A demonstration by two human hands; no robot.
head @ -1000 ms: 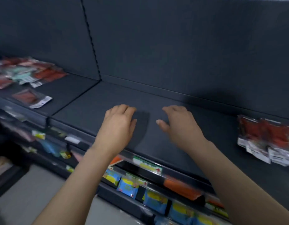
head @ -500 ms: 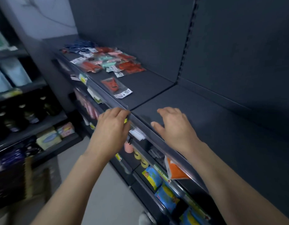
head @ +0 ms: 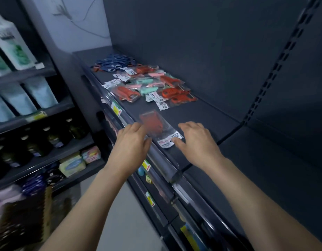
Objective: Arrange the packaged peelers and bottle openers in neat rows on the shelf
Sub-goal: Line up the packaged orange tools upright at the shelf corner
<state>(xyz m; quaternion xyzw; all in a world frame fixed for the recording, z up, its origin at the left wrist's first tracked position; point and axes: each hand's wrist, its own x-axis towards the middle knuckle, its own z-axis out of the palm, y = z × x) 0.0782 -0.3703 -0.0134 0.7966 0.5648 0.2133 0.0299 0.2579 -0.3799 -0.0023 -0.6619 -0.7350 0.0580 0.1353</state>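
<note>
Dark shelf (head: 201, 113) runs from 11 o'clock to 5 o'clock. At 12 o'clock from my hands lies a loose heap of packets (head: 147, 86) in red, pink and mint, with blue packets (head: 115, 63) just behind it at 11. My left hand (head: 131, 144), fingers relaxed, touches the left edge of a single red packet (head: 156, 124); my right hand (head: 196, 140) sits at its 4 o'clock, fingers loose, thumb on the white label. Neither hand grips the packet, which lies flat near the shelf's front edge and is blurred.
</note>
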